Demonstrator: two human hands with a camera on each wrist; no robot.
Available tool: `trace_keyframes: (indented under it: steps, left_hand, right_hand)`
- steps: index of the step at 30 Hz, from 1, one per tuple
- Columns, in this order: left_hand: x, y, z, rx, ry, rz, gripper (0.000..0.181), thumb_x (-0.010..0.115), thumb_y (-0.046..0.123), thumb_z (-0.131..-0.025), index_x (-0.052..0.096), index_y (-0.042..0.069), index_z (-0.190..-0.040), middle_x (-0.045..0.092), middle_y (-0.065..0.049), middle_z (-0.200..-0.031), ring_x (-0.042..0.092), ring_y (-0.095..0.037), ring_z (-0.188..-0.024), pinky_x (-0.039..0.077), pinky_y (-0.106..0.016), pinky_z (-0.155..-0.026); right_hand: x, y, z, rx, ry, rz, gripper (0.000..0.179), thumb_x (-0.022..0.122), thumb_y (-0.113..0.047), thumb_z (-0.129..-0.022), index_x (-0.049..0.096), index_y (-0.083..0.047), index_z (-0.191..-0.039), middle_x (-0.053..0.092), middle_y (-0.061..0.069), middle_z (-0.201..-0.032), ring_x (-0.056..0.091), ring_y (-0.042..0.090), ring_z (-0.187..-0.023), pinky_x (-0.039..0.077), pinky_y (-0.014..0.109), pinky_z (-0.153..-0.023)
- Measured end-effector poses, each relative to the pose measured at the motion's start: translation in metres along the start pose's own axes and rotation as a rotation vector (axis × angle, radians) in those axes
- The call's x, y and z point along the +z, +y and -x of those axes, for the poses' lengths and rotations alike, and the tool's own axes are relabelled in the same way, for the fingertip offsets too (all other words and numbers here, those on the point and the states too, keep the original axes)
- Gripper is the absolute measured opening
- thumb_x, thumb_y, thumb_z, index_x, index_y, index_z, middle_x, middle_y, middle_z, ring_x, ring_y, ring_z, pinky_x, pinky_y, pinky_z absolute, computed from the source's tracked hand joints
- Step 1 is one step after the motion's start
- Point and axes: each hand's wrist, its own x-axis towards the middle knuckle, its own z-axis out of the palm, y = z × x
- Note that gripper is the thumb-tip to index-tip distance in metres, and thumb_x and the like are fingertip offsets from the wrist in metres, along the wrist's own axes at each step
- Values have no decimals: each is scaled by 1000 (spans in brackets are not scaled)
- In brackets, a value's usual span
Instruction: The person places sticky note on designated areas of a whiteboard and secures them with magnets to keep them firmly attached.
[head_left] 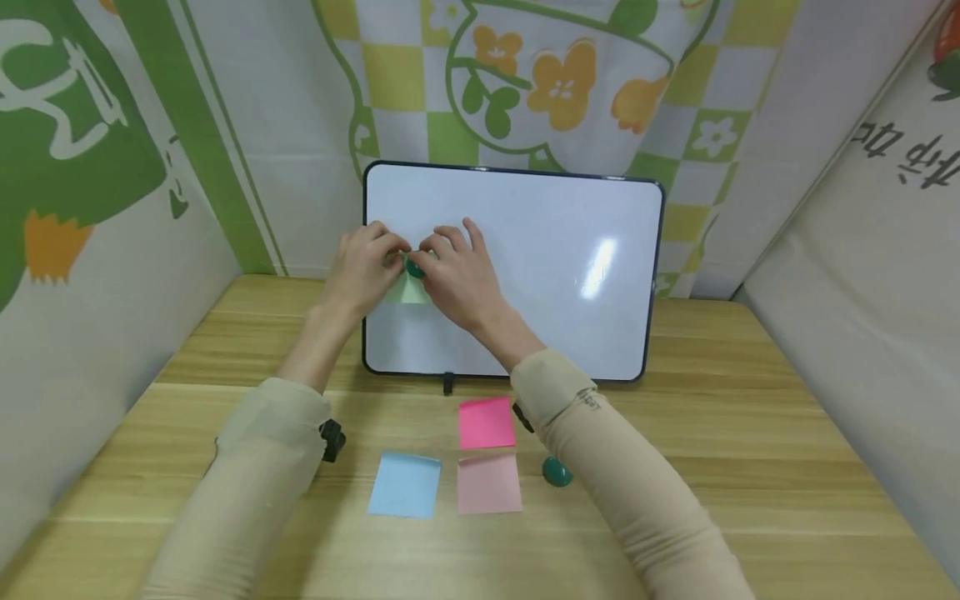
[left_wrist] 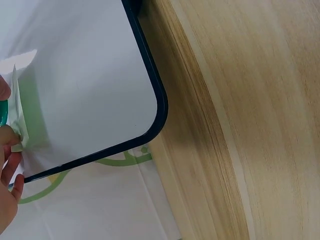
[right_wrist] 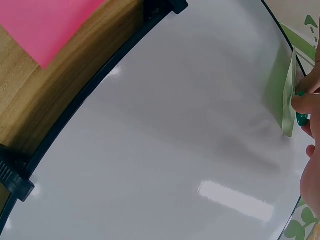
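A light green sticky note (head_left: 407, 292) lies against the left part of the whiteboard (head_left: 525, 317); in both wrist views it stands partly away from the board. My left hand (head_left: 365, 267) pinches the note near its upper edge. At the same spot my right hand (head_left: 461, 279) holds a round green magnet (head_left: 415, 268) between thumb and finger, over the top of the note. The right hand's other fingers are raised. In the right wrist view the magnet (right_wrist: 302, 117) shows at the thumb, and the fingertips of both hands come close together.
On the wooden table (head_left: 712, 467) before the board lie a bright pink note (head_left: 487, 423), a pale pink note (head_left: 489, 485), a blue note (head_left: 405, 486) and another green magnet (head_left: 557, 472). A small black foot (head_left: 448, 383) supports the board. Patterned cloth (head_left: 397, 75) hangs behind.
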Motion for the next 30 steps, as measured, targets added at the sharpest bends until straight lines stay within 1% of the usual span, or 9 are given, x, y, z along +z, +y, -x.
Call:
trace_keyframes:
  steps: [5,10,15,20,24,30]
  left_hand:
    - [-1,0,0,-14,-13,-3,12,68,-2,-86,74,2,-97,65,-14,-94,60,-34,-89,44,-50,-84]
    - [-2,2,-1,-42,-43,-11,14,68,0,-87,74,2,-100,65,-14,-97,59,-33,-93,43,-49,-87]
    - [-4,2,-1,-54,-60,-20,15,69,2,-88,73,1,-102,65,-14,-99,59,-33,-94,43,-50,-88]
    - [-3,0,-2,-54,-47,-7,16,69,1,-87,73,0,-102,65,-15,-97,59,-33,-92,43,-50,-87]
    - [-1,-1,-2,-42,-26,-1,15,69,-1,-87,73,-1,-101,65,-16,-96,59,-34,-90,43,-50,-86]
    - [0,-3,0,-32,-6,5,15,68,-2,-86,73,-1,-101,65,-16,-95,58,-34,-89,44,-50,-85]
  right_hand:
    - [2,-1,-3,4,-6,-2,26,69,-21,-92,71,-21,-118,68,0,-119,55,26,-126,29,56,-117]
    - [3,-2,-6,2,-18,-2,27,70,-22,-92,71,-21,-119,68,0,-119,54,26,-127,29,55,-118]
    - [5,-3,-8,10,-26,-2,27,70,-22,-92,72,-22,-119,68,0,-120,54,26,-128,29,55,-118]
    - [8,-2,-9,12,-11,8,27,69,-21,-93,72,-21,-120,69,0,-119,55,25,-127,30,55,-117]
    - [11,-2,-9,11,4,9,27,68,-21,-93,72,-22,-119,69,0,-118,56,25,-126,30,55,-117]
    - [13,-3,-9,14,4,7,25,68,-20,-93,72,-21,-118,69,0,-118,55,25,-127,29,55,-117]
